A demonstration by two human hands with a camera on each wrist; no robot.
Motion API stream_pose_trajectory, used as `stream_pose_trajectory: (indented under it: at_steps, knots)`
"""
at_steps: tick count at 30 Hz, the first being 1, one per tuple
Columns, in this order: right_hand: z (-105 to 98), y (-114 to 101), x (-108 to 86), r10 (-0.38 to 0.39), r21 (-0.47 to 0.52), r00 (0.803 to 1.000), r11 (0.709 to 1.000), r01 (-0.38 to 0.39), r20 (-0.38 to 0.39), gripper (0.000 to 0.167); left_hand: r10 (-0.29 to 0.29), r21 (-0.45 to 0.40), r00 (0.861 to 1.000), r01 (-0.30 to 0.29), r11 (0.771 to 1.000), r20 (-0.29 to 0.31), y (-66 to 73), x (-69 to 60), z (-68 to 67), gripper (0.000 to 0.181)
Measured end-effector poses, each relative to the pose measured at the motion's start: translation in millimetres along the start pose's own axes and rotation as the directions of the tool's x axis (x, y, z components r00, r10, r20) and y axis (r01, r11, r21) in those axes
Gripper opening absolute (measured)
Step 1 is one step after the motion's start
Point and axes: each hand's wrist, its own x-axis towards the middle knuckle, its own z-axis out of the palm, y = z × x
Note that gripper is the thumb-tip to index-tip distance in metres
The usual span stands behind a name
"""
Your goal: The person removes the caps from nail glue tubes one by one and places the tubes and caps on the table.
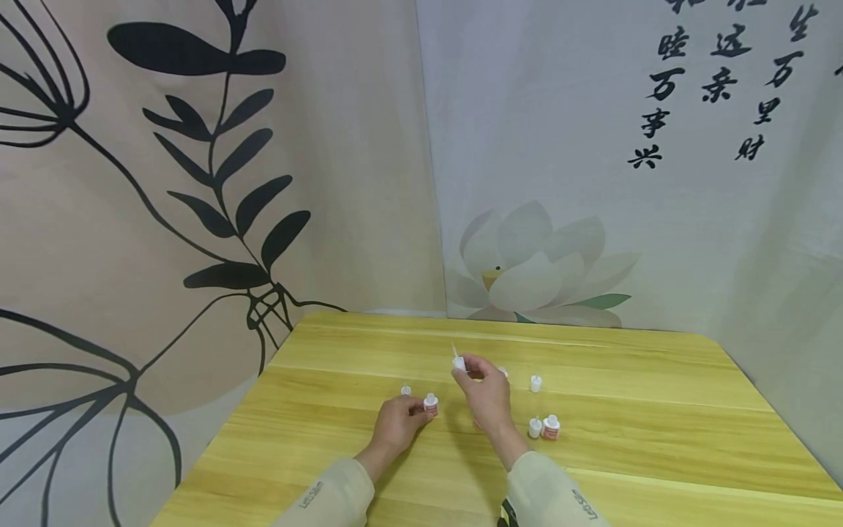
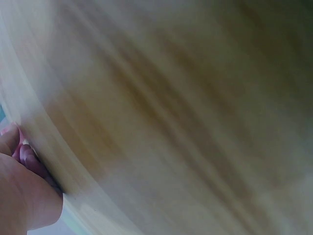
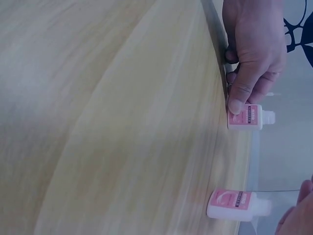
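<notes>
My left hand (image 1: 396, 424) pinches a small white bottle (image 1: 431, 405) with a pink label, upright on the table; its thumb lies on the label in the right wrist view. My right hand (image 1: 487, 395), raised above the table, pinches a white cap (image 1: 459, 363) with a thin pale stem pointing up. Another pink-labelled bottle (image 3: 231, 205) stands nearby in the right wrist view, while the right hand (image 3: 298, 215) shows only at that view's edge. In the left wrist view, the left hand (image 2: 32, 191) is at the lower left, with its bottle mostly hidden.
To the right stand a bottle (image 1: 551, 427) and a white cap (image 1: 535, 427) with a stem. Farther back is another such cap (image 1: 536, 383). One more cap (image 1: 405, 390) shows behind the left hand. The wooden table (image 1: 658, 410) meets a printed curtain (image 1: 369, 183) at the back.
</notes>
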Motion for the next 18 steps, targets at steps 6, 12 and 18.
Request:
stream_pose_trajectory:
  at_steps: [6, 12, 18]
  knots:
    - [1.4, -1.2, 0.2, -0.003, -0.013, 1.0, 1.0, 0.003, 0.013, 0.024, -0.015, -0.004, 1.0, 0.015, 1.0, 0.006, 0.7, 0.7, 0.3, 0.007]
    - [3.1, -3.7, -2.8, -0.012, -0.007, 0.999, 1.0, 0.013, 0.03, 0.022, -0.014, -0.004, 1.0, 0.014, 1.0, 0.004, 2.4, 0.7, -0.6, 0.007]
    - [5.1, -7.2, -6.8, -0.018, -0.01, 0.998, 1.0, 0.019, 0.056, 0.021, -0.007, 0.011, 1.0, 0.007, 1.0, -0.016, 1.2, 2.5, 0.8, 0.007]
